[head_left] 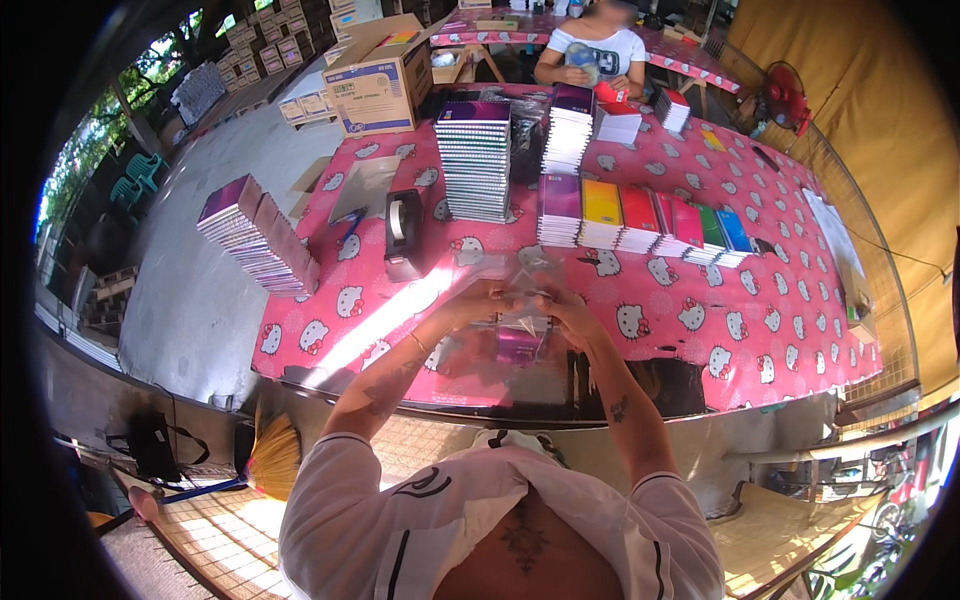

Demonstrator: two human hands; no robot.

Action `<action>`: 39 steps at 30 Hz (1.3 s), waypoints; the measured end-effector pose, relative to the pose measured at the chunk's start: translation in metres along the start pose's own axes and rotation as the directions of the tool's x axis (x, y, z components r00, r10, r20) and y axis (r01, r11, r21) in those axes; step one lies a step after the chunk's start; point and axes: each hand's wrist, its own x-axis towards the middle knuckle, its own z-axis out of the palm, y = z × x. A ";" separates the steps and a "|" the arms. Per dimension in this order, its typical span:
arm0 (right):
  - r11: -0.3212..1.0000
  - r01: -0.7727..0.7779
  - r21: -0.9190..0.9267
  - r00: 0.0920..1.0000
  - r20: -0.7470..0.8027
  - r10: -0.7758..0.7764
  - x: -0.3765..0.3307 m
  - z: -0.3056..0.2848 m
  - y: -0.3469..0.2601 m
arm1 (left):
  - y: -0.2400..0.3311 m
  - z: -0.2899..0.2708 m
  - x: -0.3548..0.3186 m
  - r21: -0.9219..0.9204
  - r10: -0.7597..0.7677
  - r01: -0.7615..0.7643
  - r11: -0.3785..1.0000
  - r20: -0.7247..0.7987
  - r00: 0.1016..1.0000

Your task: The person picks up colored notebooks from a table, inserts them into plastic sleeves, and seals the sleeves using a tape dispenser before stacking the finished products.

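From the head view, the only one I have, I look down on both hands working close together over the pink table [590, 300], near its front edge. The left hand [478, 302] and the right hand [570, 316] meet at the clear film [530, 282], and I read the fingers of each as pinched on it. The purple notebook [517, 346] lies just on the body side of that grip, roughly between the wrists; neither hand is plainly nearer to it. I judge that the next move turns on this: the notebook sits below and behind the pinch, while loose film rises on the far side. The tape dispenser [403, 235] stands beyond the left hand, off to the left, so I would count that hand the nearer one to it.

Much is hard for me to make out. The fingertips overlap in glare and creased film, and I cannot trace the film's edges. I cannot tell whether the notebook is inside the film or only beneath it. Its cover is partly veiled, so its long axis is uncertain to me. Dark strips by the right forearm [618, 385] are unclear too.
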 end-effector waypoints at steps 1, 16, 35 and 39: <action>0.999 0.005 -0.045 1.000 -0.002 -0.005 -0.001 -0.003 0.000 | -0.002 0.003 0.003 -0.021 0.047 -0.047 0.999 0.025 0.999; 0.326 0.342 -0.881 0.831 0.121 -0.542 -0.055 0.050 -0.012 | 0.003 0.026 -0.048 0.856 0.706 -0.460 0.239 0.172 0.687; 0.757 0.105 -0.645 0.939 -0.186 -0.288 -0.035 0.039 -0.015 | 0.043 0.045 -0.016 0.930 0.449 -0.102 0.352 -0.073 0.890; 0.968 0.164 -0.189 0.945 -0.250 -0.209 -0.030 0.028 0.009 | 0.038 0.017 -0.007 0.684 0.194 -0.068 0.726 -0.109 0.975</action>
